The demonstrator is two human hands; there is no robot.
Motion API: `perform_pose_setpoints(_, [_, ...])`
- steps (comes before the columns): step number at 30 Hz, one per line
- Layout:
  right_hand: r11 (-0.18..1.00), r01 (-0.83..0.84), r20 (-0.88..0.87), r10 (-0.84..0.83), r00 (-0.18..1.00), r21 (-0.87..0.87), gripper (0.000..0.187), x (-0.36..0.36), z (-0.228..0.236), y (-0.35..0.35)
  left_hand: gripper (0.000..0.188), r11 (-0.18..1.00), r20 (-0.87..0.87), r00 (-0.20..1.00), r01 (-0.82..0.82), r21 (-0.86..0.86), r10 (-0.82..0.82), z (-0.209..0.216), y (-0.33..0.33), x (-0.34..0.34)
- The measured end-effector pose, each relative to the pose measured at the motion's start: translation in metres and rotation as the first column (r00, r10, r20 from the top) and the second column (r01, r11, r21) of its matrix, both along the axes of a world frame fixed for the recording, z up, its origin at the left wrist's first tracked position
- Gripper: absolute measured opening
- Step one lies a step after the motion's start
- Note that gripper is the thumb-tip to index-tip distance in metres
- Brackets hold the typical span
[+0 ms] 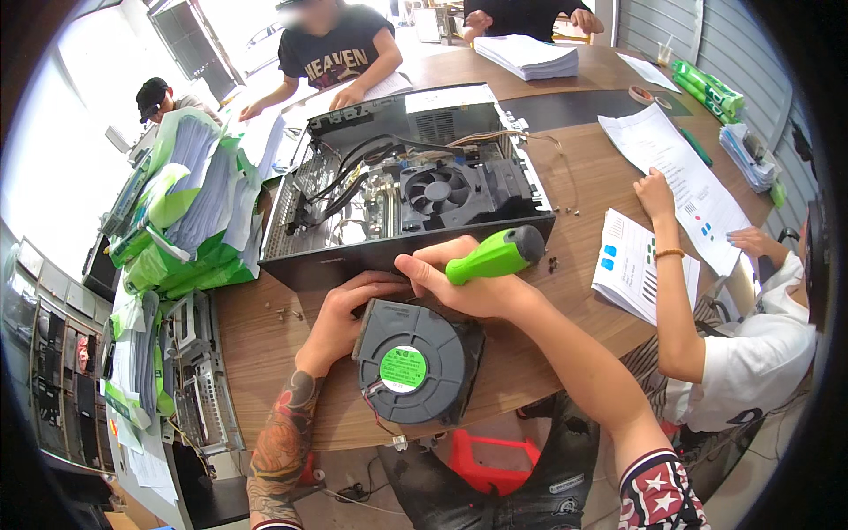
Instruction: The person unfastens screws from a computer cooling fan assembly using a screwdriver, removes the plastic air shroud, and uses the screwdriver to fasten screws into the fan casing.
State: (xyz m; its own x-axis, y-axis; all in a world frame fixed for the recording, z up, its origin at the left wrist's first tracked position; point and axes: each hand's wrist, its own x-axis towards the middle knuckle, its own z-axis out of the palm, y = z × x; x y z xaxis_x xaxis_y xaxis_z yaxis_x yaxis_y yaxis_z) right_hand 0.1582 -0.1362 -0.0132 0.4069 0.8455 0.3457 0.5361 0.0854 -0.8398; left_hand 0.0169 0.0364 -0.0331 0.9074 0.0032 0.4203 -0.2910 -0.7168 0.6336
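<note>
A black blower fan [375, 337] with a green round label stands at the table's near edge. My left hand [340, 320] is closed on its far left corner, though the blower hides part of the grip. A green screwdriver [484, 259] with a dark grey end cap lies in my right hand [473, 296], whose fingers are wrapped round it just beyond the blower. The driver's tip is hidden. Directly behind both hands is an open black computer case [331, 265], with a cooling fan [435, 190] and cables inside.
Loose screws [554, 263] lie right of the case, others [284, 314] to its left. Papers in green wrapping [190, 199] are heaped at left, above a metal chassis part [201, 371]. At right, a person's arm [669, 265] rests over printed sheets [680, 177]. Other people sit across the table.
</note>
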Motion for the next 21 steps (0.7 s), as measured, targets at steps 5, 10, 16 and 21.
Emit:
perform_pose_setpoints(5, [0.974, -0.039, 0.011, 0.043, 0.999, -0.224, 0.053, -0.003, -0.005, 0.005, 0.031, 1.000, -0.088, 0.996, 0.012, 0.006, -0.011, -0.003, 0.004, -0.003])
perform_pose_setpoints(10, [0.973, -0.089, 0.006, 0.092, 0.996, -0.212, 0.052, -0.005, -0.015, 0.008, 0.029, 0.999, -0.152, 0.988, 0.032, 0.012, -0.030, -0.005, 0.001, -0.002])
perform_pose_setpoints(16, [0.990, -0.059, 0.028, 0.063, 0.998, -0.129, 0.048, -0.009, -0.015, 0.011, 0.032, 0.999, -0.166, 0.986, 0.001, 0.042, 0.006, -0.005, -0.004, -0.003])
perform_pose_setpoints(21, [0.987, -0.004, 0.081, -0.009, 0.997, 0.159, 0.049, -0.011, -0.012, 0.011, 0.030, 0.997, -0.161, 0.985, -0.047, 0.056, 0.056, -0.006, -0.006, 0.000])
